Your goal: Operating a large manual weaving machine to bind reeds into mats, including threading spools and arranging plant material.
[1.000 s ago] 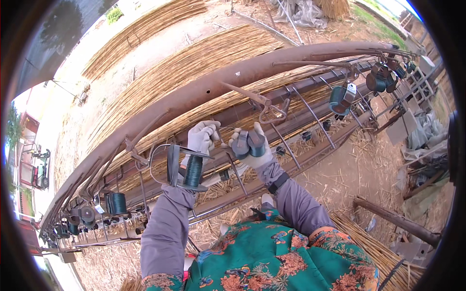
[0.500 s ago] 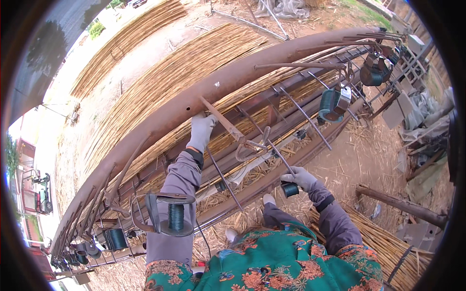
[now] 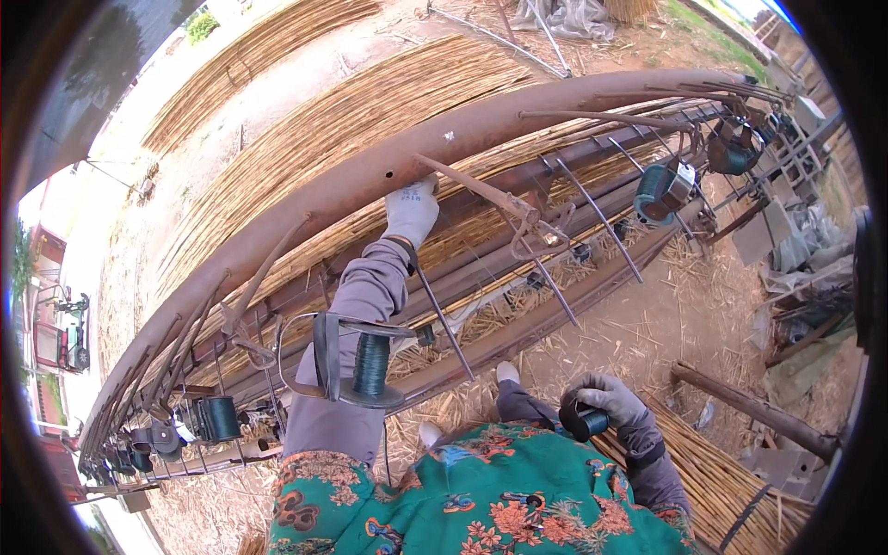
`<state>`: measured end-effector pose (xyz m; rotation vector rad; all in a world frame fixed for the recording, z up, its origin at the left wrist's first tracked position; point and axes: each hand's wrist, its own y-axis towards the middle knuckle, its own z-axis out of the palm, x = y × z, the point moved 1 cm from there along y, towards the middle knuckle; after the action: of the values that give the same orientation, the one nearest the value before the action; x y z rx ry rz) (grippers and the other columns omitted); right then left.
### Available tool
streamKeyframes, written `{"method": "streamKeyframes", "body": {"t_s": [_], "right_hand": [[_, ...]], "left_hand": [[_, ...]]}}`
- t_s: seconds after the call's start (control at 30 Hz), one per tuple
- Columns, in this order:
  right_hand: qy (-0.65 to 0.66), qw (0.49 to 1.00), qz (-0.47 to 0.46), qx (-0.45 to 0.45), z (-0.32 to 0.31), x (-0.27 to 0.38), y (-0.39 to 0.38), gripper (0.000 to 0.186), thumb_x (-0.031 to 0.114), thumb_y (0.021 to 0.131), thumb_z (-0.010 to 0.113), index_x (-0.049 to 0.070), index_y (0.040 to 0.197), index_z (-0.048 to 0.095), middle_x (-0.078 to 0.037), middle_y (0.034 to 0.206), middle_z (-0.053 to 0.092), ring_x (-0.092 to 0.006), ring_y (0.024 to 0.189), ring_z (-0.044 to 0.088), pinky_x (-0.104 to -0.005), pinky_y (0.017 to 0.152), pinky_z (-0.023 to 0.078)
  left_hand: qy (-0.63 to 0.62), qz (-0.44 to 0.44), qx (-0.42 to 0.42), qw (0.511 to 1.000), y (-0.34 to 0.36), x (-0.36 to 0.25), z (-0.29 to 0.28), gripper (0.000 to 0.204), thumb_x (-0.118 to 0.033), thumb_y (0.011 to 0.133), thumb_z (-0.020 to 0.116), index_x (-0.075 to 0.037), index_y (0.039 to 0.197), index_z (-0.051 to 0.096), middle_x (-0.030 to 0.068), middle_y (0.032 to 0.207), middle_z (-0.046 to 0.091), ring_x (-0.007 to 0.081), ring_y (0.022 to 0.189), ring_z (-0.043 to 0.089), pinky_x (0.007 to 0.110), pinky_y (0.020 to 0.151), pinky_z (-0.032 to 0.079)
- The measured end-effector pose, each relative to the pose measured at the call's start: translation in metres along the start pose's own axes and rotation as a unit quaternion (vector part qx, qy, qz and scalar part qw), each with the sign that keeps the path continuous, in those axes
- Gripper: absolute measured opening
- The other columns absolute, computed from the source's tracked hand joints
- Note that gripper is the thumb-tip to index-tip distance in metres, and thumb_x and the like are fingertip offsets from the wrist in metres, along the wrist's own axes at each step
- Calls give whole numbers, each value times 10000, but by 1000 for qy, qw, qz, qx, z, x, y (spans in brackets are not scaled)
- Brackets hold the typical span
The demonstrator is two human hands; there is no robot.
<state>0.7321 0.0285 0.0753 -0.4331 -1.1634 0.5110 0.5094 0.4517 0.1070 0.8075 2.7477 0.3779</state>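
My right hand (image 3: 606, 398), in a grey glove, is closed round a spool of dark green wire (image 3: 586, 422) in front of my body, at the lower right. My left hand (image 3: 412, 213), gloved too, reaches over the frame to the long brown pipe (image 3: 351, 190). Its fingers are hidden at the pipe, so their grip does not show. A rusty bar (image 3: 472, 185) with a looped end juts from the pipe just right of that hand. Over my left forearm hangs another wire spool (image 3: 373, 365) in a metal holder, with a dark strap beside it.
A mat of laid reeds (image 3: 305, 157) stretches beyond the pipe. More wire spools hang at the right (image 3: 659, 192) and left (image 3: 220, 418) of the frame. Thin metal rods (image 3: 599, 217) stick out toward me. A reed bundle (image 3: 731, 472) and a rusty post (image 3: 754, 412) lie at the right.
My right hand has drawn back from a rod's end toward my body, bringing the wire spool with it. My left hand stays by the pipe; the view has shifted slightly.
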Motion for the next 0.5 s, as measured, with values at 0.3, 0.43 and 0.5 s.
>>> {"method": "streamKeyframes", "body": {"t_s": [0.3, 0.43, 0.5], "right_hand": [[7, 988, -15, -152, -19, -17, 36, 331, 244, 943, 620, -24, 1135, 598, -86, 974, 658, -188, 898, 652, -316, 789, 540], [-480, 728, -472, -129, 47, 32, 143, 375, 40, 888, 540, 3, 1260, 567, -204, 1092, 615, -351, 971, 613, -385, 860, 498], [-561, 684, -420, -200, 87, 65, 201, 349, 160, 929, 505, -8, 1231, 555, -178, 1061, 607, -336, 978, 598, -389, 855, 491]], "left_hand": [[-87, 296, 395, 865, -110, -108, -77, 509, -541, 941, 504, -78, 912, 713, 76, 800, 698, 251, 733, 653, 396, 716, 494], [-740, -179, 217, 611, -98, -104, -106, 367, -357, 978, 571, -11, 906, 671, 23, 736, 612, 97, 726, 590, 273, 697, 498], [-915, -179, 123, 340, -95, -98, -112, 400, -287, 1037, 416, -68, 1372, 415, 81, 1104, 622, 182, 961, 622, 392, 886, 511]]}}
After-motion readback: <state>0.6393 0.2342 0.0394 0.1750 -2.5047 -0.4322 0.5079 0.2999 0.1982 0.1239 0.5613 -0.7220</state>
